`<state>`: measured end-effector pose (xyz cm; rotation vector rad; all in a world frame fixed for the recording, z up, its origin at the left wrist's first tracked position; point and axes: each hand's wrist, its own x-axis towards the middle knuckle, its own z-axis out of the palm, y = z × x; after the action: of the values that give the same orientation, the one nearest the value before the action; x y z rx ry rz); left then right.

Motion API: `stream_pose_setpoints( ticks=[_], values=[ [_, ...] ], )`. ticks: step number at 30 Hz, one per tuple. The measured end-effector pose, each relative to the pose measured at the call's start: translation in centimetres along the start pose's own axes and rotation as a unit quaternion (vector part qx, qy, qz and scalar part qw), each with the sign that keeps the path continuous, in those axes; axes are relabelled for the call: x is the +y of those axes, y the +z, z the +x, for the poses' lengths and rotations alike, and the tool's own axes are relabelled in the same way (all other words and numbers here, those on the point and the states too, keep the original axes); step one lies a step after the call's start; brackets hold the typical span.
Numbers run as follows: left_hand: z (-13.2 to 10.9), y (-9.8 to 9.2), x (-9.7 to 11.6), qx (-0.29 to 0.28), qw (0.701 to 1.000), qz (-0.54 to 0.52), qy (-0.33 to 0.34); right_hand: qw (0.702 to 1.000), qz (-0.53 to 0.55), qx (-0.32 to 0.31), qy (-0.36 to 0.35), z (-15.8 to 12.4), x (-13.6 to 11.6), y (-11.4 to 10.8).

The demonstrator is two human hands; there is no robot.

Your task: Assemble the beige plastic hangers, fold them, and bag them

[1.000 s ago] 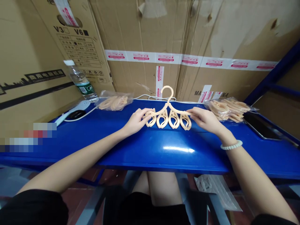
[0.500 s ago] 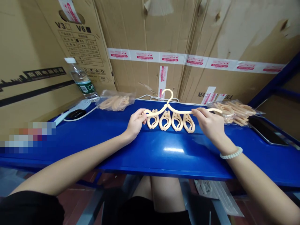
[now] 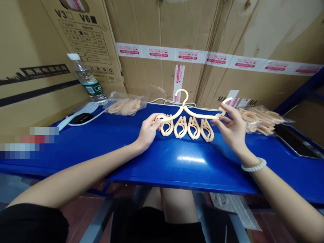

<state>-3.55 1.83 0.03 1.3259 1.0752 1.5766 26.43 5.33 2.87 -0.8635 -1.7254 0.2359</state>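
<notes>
A cream plastic folding hanger (image 3: 198, 113) is held up over the blue table, its hook pointing upward. My left hand (image 3: 149, 131) is closed around its left end, where that arm's outer segment is folded in or hidden by the fingers. At the other end, the thumb and fingers of my right hand (image 3: 233, 125) pinch the hanger near the joint of its right arm, whose tip segment bends upward. Several folded hangers (image 3: 180, 127) of the same colour lie in a row on the table, just below and behind the held one.
Bagged hangers (image 3: 126, 105) lie at the back left, with another bag (image 3: 260, 118) at the right beside a phone (image 3: 296, 140). A water bottle (image 3: 87, 79), a pale blue brush-like item (image 3: 78, 113) and a black mouse (image 3: 82, 118) are at left. Cardboard boxes (image 3: 157, 30) stand behind the blue table (image 3: 162, 165).
The hanger's right outer segment, earlier stretched out sideways, now bends upward. My right hand has shifted its grip around that joint; my left hand keeps its hold. The view has tilted slightly down.
</notes>
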Motion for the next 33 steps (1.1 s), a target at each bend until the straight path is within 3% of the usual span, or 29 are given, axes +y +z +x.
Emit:
stream_pose_setpoints(
  ticks=[7,13,20,26,33],
  values=[
    [-0.1,0.1,-0.3,-0.002,1.0,-0.002,-0.001,0.998,0.034,0.05,-0.014,0.0,0.5,0.3],
    [-0.1,0.1,-0.6,-0.006,1.0,-0.007,-0.004,0.997,0.076,0.004,0.02,-0.1,1.0,0.6],
    [-0.4,0.3,-0.5,-0.024,1.0,-0.009,-0.01,0.993,0.078,-0.041,0.08,-0.2,-0.2,0.6],
    [-0.2,0.3,-0.3,0.024,0.998,-0.053,0.009,0.987,0.112,-0.031,0.114,-0.1,0.2,0.7],
    [-0.4,0.5,0.3,-0.015,0.997,-0.071,0.004,0.965,0.195,-0.057,0.166,-0.4,0.5,0.8]
  ],
)
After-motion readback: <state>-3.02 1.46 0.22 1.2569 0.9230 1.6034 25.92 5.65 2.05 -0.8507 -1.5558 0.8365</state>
